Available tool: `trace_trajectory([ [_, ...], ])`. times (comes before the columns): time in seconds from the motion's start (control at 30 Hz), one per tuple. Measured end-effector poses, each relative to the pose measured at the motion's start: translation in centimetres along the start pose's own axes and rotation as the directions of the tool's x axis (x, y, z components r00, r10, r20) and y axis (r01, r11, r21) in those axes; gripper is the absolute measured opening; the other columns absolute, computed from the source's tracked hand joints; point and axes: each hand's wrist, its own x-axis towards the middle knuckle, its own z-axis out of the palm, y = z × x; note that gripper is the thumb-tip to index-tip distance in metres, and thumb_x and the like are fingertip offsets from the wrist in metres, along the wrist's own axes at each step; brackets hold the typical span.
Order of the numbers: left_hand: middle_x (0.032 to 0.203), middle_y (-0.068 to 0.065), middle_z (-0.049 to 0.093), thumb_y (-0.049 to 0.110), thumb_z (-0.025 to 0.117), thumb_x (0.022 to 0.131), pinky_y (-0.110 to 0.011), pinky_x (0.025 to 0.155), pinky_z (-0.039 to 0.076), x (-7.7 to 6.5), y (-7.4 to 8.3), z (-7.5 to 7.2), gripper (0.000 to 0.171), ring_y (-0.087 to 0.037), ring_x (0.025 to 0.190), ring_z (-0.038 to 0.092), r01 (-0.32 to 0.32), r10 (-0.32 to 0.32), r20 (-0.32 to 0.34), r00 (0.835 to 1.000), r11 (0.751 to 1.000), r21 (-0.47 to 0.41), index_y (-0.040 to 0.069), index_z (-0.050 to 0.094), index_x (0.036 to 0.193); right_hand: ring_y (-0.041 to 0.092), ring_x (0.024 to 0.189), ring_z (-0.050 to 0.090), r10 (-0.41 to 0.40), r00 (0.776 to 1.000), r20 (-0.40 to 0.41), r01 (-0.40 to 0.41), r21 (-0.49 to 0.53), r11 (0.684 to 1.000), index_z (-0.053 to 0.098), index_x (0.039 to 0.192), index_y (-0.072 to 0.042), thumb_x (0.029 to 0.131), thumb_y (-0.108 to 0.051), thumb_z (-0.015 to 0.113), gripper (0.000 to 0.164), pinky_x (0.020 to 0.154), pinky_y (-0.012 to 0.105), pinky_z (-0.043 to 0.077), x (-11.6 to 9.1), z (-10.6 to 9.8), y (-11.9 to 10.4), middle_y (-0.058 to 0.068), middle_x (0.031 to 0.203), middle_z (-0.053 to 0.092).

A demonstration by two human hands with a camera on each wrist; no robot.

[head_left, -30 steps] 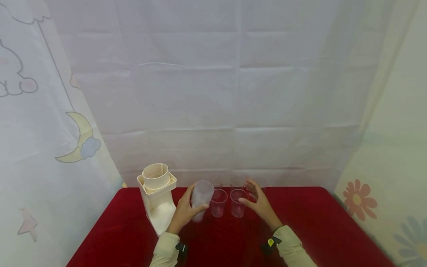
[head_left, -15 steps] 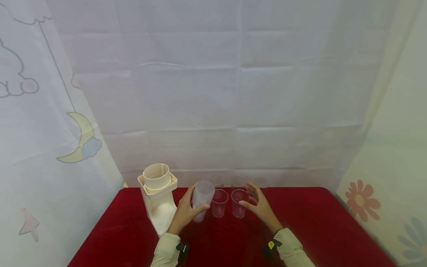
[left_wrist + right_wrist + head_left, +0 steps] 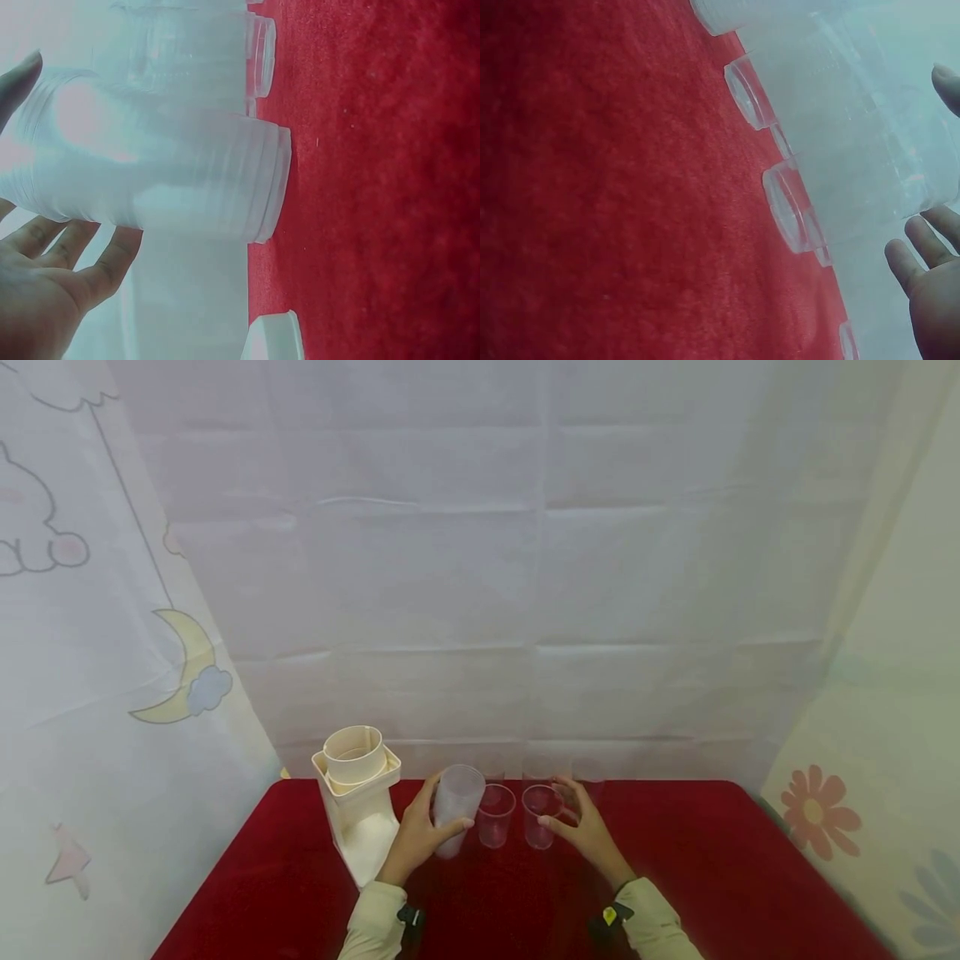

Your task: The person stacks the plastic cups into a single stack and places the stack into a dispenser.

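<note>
My left hand (image 3: 417, 837) holds a tilted stack of nested clear plastic cups (image 3: 457, 806), thumb on one side and fingers on the other. In the left wrist view the stack (image 3: 172, 165) shows many close rims, and its base is near the red cloth. To its right a single clear cup (image 3: 495, 818) stands upright. Another upright cup (image 3: 538, 827) is beside my right hand (image 3: 592, 835), whose thumb and fingers are spread around its near right side. In the right wrist view, the fingers (image 3: 922, 247) are fairly straight beside that cup (image 3: 787, 214); firm contact cannot be made out.
More clear cups (image 3: 588, 770) stand in a row behind, faint against the pale backdrop (image 3: 480, 568). A cream plastic dispenser-like piece (image 3: 360, 802) with a round top opening stands at left. Red cloth (image 3: 495, 910) covers the table.
My right hand's fingers have drawn slightly down and closer to the front right cup. The left hand and the cup stack stay almost still; the head view has shifted slightly.
</note>
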Motion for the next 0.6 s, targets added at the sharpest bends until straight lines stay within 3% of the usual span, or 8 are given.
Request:
trace_trajectory([
  [0.6, 0.124, -0.008, 0.064, 0.031, 0.089, 0.076, -0.041, 0.08, 0.053, 0.0, -0.34, -0.06, 0.084, -0.023, 0.102, 0.062, -0.012, 0.011, 0.017, 1.0, 0.999, 0.039, 0.022, 0.046, 0.147, 0.044, 0.136, 0.041, 0.002, 1.0, 0.002, -0.002, 0.041, 0.999, 0.037, 0.148, -0.003, 0.088, -0.007, 0.076, 0.072, 0.102, 0.062, 0.039, -0.04, 0.95, 0.68, 0.025, 0.148, 0.045],
])
